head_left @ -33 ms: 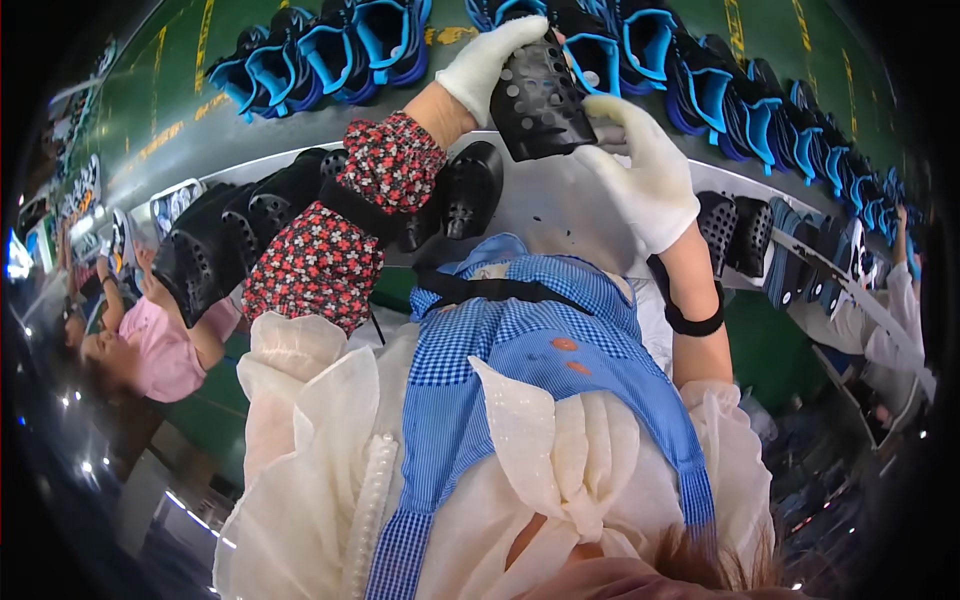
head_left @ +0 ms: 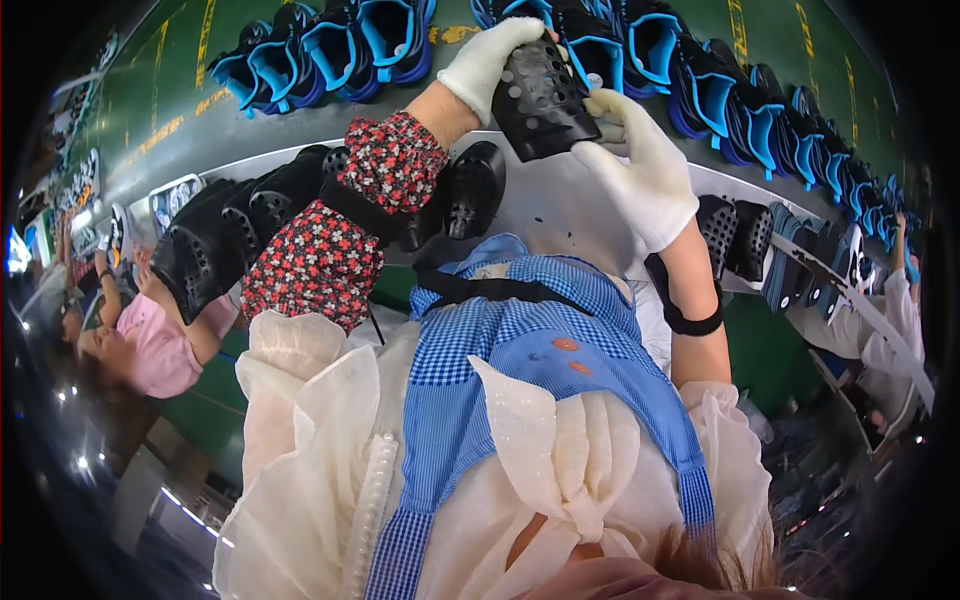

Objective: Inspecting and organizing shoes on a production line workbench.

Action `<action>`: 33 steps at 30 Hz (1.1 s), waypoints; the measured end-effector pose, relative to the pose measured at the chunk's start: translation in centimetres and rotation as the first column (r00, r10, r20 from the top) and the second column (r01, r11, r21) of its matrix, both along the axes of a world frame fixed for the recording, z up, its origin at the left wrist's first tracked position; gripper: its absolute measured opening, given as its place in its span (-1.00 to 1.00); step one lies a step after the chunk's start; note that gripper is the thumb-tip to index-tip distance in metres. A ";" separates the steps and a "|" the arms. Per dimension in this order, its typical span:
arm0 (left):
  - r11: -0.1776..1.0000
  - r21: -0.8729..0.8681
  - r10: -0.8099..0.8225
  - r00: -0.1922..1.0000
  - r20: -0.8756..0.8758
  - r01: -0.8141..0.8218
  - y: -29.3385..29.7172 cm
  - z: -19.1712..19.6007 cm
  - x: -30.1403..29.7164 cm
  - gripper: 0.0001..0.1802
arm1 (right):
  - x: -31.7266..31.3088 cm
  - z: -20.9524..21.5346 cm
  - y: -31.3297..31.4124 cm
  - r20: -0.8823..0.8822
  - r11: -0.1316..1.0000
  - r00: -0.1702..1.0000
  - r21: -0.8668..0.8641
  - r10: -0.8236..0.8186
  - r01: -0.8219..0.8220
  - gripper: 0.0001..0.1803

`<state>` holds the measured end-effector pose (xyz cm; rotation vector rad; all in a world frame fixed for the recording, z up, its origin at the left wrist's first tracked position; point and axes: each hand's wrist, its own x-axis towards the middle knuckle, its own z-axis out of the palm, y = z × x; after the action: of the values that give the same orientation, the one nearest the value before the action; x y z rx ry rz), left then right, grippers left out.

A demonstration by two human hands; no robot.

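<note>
Holding a black perforated clog (head_left: 541,100) up over the pale bench (head_left: 560,205), both white-gloved hands grip it: the left hand (head_left: 487,62) has its fingers clenched over the top edge, the right hand (head_left: 645,170) cups the lower side with fingers closed on it. Doing this well seems to call for a steady two-handed hold while the clog is turned and every face looked over. More black clogs (head_left: 245,225) lie in a row along the bench, blue-lined shoes (head_left: 340,45) line the green belt beyond. Other workers (head_left: 150,340) stand at both sides.
</note>
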<state>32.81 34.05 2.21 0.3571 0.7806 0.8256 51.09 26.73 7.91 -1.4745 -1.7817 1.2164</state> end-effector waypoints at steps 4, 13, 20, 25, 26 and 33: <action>0.987 0.017 0.158 0.972 -0.174 -0.157 -0.1 -0.8 -1.0 -0.78 | -2.9 -1.1 1.7 0.343 0.996 0.937 -0.077 0.072 -0.049 -0.35; 0.993 0.112 0.066 0.619 -0.783 0.036 2.0 -4.4 -2.3 -0.49 | -6.3 -1.0 4.2 0.609 0.954 0.741 -0.264 0.281 -0.145 -0.50; 0.629 -0.003 -0.025 0.017 -1.000 0.778 2.4 -4.3 -4.9 -0.53 | -5.4 -3.7 10.8 0.736 0.930 0.569 -0.279 0.367 -0.240 -0.48; 0.489 0.098 0.106 0.053 -0.993 0.867 0.8 -3.5 -3.5 -0.62 | -8.8 -7.2 13.9 0.811 0.946 0.495 -0.216 0.311 -0.240 -0.51; 0.471 0.078 0.080 0.045 -0.996 0.879 0.9 -3.9 -3.0 -0.60 | -9.3 -8.3 14.2 0.820 0.955 0.498 -0.191 0.282 -0.226 -0.49; 0.436 -0.233 -0.216 -0.151 -0.965 0.869 3.1 -5.5 -2.2 -0.54 | -11.4 -15.1 17.0 0.788 0.945 0.531 -0.195 0.310 -0.262 -0.58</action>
<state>30.61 37.13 -3.24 1.8370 1.3588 -0.3804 39.66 43.75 -7.14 -2.0348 -2.7067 0.7184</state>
